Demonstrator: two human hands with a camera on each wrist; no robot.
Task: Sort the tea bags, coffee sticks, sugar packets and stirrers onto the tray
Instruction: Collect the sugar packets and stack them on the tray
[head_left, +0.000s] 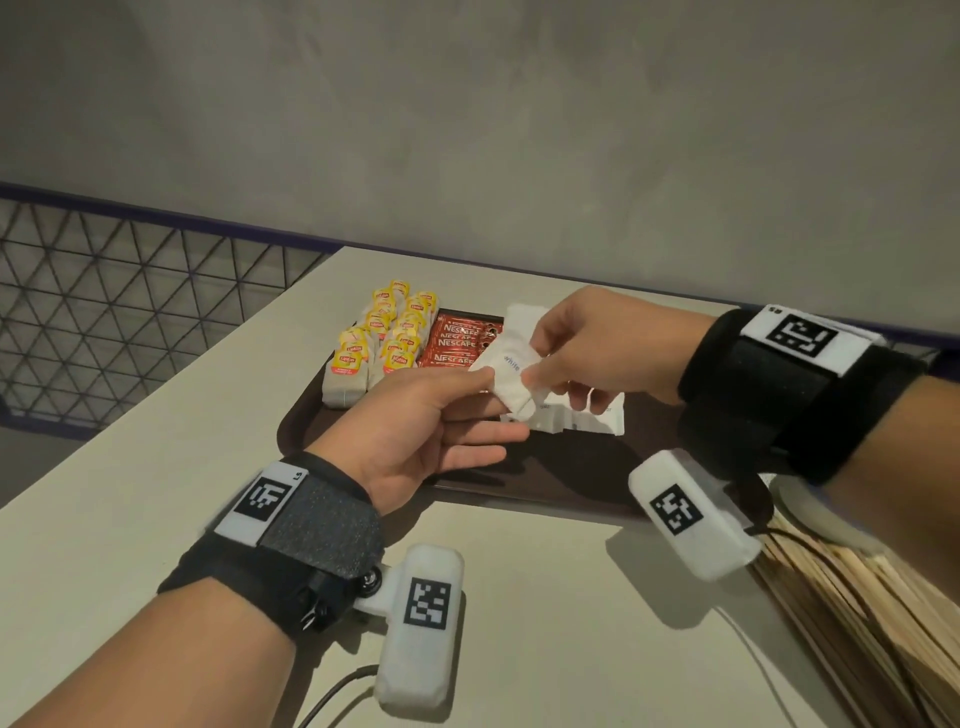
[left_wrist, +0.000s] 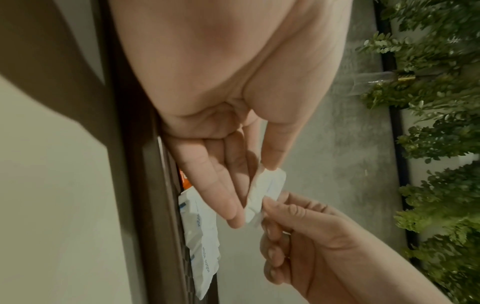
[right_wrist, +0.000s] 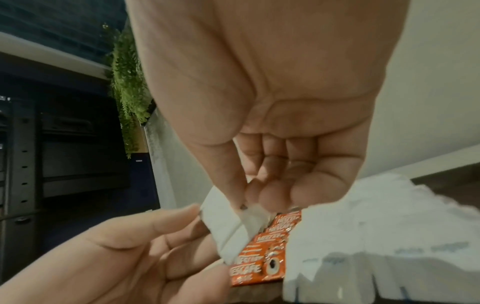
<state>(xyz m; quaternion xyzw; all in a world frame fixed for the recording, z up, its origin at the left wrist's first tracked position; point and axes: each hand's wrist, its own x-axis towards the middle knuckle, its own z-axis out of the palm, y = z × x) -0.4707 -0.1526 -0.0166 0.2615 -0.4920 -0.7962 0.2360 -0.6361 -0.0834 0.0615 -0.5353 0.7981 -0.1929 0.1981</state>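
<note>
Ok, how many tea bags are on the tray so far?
10 tea bags, counted by yellow tags, in two overlapping rows of five at the tray's far-left end; more may be hidden underneath.

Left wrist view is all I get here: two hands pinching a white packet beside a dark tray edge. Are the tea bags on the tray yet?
Observer: Yes. The head view shows the tea bags in rows at the far left of the tray.
Reviewer: And the orange sliver at the tray edge?
Observer: Coffee sticks, lying between the tea bags and the sugar packets.
Reviewer: Where are the stirrers?
Observer: A pile of wooden stirrers lies on the table at the near right, off the tray.
</note>
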